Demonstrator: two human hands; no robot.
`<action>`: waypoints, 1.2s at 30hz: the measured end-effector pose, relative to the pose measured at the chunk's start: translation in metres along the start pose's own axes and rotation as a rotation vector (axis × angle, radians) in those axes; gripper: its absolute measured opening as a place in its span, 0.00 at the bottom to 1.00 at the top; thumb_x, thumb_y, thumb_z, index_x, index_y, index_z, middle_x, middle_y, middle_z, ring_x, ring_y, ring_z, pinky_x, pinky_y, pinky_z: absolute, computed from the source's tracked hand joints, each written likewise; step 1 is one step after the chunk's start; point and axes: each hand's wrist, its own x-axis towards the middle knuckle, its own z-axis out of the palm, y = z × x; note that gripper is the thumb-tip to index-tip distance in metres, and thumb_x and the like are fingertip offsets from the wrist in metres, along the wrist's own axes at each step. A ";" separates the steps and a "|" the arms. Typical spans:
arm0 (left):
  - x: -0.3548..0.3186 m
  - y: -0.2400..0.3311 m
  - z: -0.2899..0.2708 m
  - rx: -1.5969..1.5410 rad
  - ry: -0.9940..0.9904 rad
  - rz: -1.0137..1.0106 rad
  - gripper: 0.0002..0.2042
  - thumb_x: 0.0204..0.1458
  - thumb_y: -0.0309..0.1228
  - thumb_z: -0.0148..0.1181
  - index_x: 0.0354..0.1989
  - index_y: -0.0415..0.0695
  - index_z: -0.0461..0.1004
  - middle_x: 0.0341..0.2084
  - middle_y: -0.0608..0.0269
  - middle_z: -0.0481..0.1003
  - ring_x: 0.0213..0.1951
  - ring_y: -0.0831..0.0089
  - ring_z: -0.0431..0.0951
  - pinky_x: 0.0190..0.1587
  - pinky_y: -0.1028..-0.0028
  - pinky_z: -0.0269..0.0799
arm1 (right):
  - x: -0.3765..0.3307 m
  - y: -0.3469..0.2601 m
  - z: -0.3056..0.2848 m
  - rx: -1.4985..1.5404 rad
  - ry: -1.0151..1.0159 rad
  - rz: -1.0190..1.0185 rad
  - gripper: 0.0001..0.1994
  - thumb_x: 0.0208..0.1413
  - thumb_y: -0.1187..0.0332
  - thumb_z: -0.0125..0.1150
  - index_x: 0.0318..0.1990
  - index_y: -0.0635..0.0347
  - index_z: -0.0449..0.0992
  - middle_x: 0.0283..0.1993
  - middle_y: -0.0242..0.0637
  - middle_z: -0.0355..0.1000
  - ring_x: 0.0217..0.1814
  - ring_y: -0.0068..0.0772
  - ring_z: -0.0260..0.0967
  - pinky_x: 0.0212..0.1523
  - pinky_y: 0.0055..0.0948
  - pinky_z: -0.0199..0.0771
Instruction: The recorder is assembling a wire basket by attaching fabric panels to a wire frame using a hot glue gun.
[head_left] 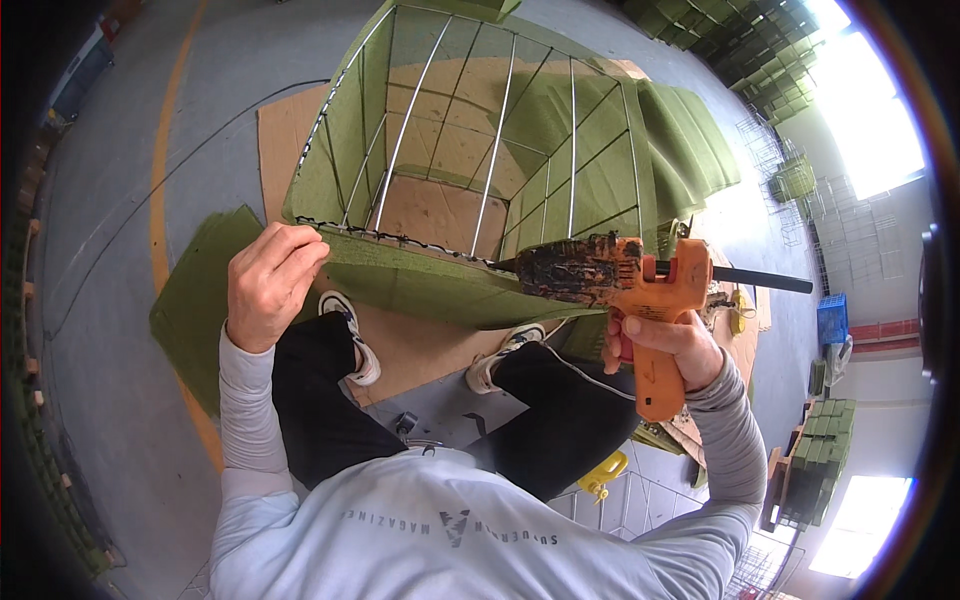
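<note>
Your right hand gripped orange glue gun, fingers wrapped shut round handle, one on trigger. Nozzle sat at near top edge of wire cage, on green felt panel. Your left hand pinched felt edge against top wire, fingers closed on it. Step looked like gluing felt to rim, mid-seam. Next move called for steady nozzle travel along wire, left hand pressing just ahead, clear of hot glue.

The floor was grey concrete with a yellow line; bright windows gave strong light, and green stacks stood near the wall at right
</note>
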 end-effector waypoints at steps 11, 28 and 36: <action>0.001 0.001 0.001 -0.003 -0.002 0.000 0.14 0.30 0.14 0.66 0.28 0.38 0.74 0.28 0.62 0.72 0.28 0.67 0.74 0.26 0.70 0.71 | -0.012 0.001 -0.006 0.061 0.033 0.009 0.10 0.54 0.70 0.61 0.38 0.66 0.70 0.29 0.40 0.71 0.30 0.33 0.72 0.33 0.31 0.73; 0.000 0.002 0.001 -0.004 -0.014 -0.001 0.13 0.32 0.14 0.67 0.28 0.37 0.74 0.28 0.61 0.73 0.29 0.66 0.75 0.28 0.69 0.72 | -0.030 0.004 -0.021 -0.010 0.080 0.017 0.09 0.54 0.70 0.61 0.38 0.66 0.70 0.28 0.38 0.71 0.28 0.32 0.72 0.32 0.30 0.73; 0.000 0.002 0.000 -0.006 -0.012 -0.006 0.13 0.31 0.14 0.67 0.28 0.37 0.74 0.29 0.61 0.73 0.29 0.65 0.75 0.28 0.69 0.72 | -0.036 0.004 -0.023 -0.018 0.106 0.010 0.09 0.54 0.70 0.61 0.37 0.66 0.70 0.28 0.38 0.71 0.28 0.32 0.72 0.32 0.30 0.73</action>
